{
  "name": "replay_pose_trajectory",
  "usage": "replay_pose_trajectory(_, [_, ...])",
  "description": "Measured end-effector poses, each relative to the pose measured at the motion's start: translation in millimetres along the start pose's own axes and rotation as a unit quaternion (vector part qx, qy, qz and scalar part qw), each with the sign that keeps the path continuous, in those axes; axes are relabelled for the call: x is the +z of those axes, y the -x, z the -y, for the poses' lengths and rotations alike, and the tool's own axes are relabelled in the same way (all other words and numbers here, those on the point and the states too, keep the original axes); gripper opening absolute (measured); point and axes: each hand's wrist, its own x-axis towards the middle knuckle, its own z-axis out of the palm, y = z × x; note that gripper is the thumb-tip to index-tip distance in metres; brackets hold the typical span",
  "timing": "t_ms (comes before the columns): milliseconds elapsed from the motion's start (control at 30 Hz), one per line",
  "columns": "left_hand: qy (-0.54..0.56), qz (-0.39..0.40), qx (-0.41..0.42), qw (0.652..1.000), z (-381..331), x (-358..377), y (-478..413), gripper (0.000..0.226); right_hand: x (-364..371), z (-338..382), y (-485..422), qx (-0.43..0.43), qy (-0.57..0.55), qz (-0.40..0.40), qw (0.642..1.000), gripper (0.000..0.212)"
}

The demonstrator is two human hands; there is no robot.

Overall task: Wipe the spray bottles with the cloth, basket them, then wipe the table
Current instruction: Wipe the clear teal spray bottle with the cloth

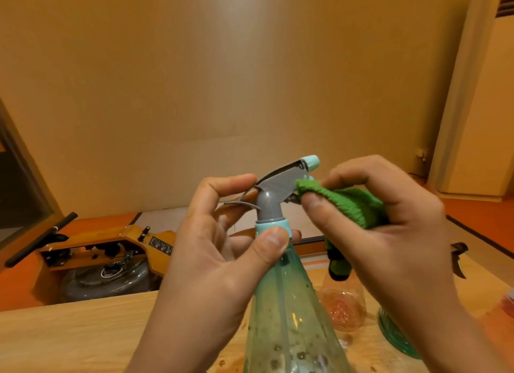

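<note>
Left hand point(219, 250) grips spray bottle point(283, 303) neck; right hand point(389, 233) pinches cloth point(347, 205) under sprayer point(281, 183).

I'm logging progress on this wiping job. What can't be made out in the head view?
Head view:
Teal spray bottle: its base is cut off by the bottom edge.
Clear bottle: its top is hidden behind the right hand and green cloth.
Green bottle: mostly hidden by the right forearm.
Basket: none in frame, so how many bottles are done cannot be told.
</note>
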Motion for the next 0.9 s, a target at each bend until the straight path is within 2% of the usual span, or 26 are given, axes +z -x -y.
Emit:
replay_pose_trajectory(167, [0.007, -0.019, 0.019, 1.0, -2, -2, -1, 0.047, 3, -3, 1, -0.016, 0.008, 0.007, 1.0, 0.008])
replay_pose_trajectory(367, [0.007, -0.041, 0.007, 0.999, 1, -1, -3, 0.042, 4, -12, -1, -0.048, 0.033, 0.038, 0.998, 0.017])
replay_pose_trajectory(433, [0.002, -0.032, 0.001, 0.999, 0, -1, -3, 0.043, 1, -13, -2, -0.062, 0.047, 0.035, 0.996, 0.01])
replay_pose_trajectory(667, [-0.063, 0.021, -0.006, 0.998, 1, 4, 0, 0.042, -10, -9, -3, -0.129, 0.145, -0.022, 0.981, 0.017])
replay_pose_trajectory(900, [-0.045, 0.036, -0.012, 0.998, 3, 4, -2, 0.042, -13, 0, -3, -0.134, 0.155, 0.066, 0.977, 0.02])
